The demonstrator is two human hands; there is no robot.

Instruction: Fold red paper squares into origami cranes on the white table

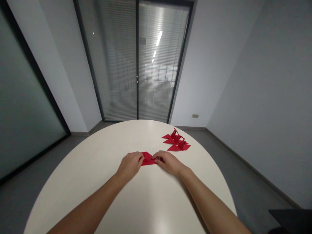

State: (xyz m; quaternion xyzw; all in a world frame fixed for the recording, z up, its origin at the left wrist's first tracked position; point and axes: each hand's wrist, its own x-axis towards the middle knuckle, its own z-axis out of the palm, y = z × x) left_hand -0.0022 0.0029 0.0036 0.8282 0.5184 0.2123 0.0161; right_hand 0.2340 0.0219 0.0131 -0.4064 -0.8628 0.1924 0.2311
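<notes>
A partly folded sheet of red origami paper [147,158] lies on the white table between my two hands. My left hand [132,161] rests over its left part, fingers curled and pressed down on it. On the right edge of the paper, my right hand [168,161] has its thumb and fingers closed in a pinch. Both hands hide parts of the sheet, so its whole outline does not show. Beyond my right hand stand several folded red paper cranes [176,141] in a close group, wings spread.
The round white table [97,182] reaches from my body toward a glazed partition with blinds [117,81]. Grey floor surrounds it. At the lower right corner is a dark flat object [292,219]. A wall socket [195,116] sits low on the far wall.
</notes>
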